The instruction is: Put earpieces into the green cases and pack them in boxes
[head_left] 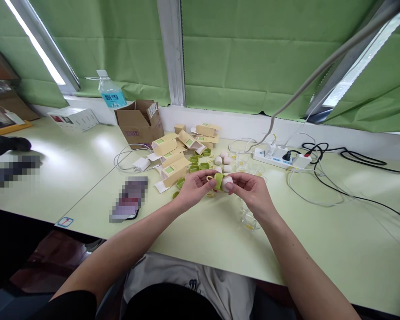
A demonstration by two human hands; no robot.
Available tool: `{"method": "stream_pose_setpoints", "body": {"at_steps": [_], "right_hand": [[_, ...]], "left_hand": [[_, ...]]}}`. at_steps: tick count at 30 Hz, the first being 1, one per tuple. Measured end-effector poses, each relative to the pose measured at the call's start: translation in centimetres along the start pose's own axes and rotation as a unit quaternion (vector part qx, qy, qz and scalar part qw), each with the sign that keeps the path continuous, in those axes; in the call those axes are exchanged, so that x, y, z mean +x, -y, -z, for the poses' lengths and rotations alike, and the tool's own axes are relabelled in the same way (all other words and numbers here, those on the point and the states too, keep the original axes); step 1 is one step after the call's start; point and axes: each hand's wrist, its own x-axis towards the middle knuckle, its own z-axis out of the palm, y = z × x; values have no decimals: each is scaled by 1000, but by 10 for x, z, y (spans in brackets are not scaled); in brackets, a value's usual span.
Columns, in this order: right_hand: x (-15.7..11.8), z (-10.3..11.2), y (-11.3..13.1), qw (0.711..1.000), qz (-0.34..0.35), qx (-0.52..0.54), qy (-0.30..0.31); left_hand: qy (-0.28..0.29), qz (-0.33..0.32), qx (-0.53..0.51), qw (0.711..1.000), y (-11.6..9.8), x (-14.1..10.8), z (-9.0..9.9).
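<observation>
Hands (196, 190) hold green piece (218, 181) and white piece (226, 182) together.

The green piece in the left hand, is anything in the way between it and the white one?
Nothing visible: the green piece, held by the left hand, appears right against the white piece in the right hand. Part of where they meet is hidden.

On the clear plastic bottle with a white cap (105, 82), a blue wrap-around label (113, 98) carries the large white Chinese characters 飘雪. The white-and-blue rounded sticker (65, 222) at the table's front edge bears a red mark resembling a 7, too small to confirm. Print on the brown cardboard box (143, 129), the white rectangular box (76, 119) and the pale-yellow cartons with green panels (175, 171) is illegible.
</observation>
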Motion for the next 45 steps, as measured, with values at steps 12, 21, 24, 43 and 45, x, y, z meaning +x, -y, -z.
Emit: {"method": "stream_pose_setpoints", "body": {"at_steps": [12,21,24,43,45], "right_hand": [[-2,-5,-4,999,-15,36,-31],[0,-6,-8,998,-2,31,-54],[0,-6,-11,998,11,22,-63],[-1,-15,-24,990,54,-1,-128],[0,-16,-25,990,50,0,-128]], "left_hand": [[7,-15,27,999,5,0,-1],[-22,-25,49,998,10,-2,-6],[-33,-36,46,998,13,-3,-8],[-56,-75,66,993,16,-7,-14],[-64,-72,70,993,17,-8,-15]]}}
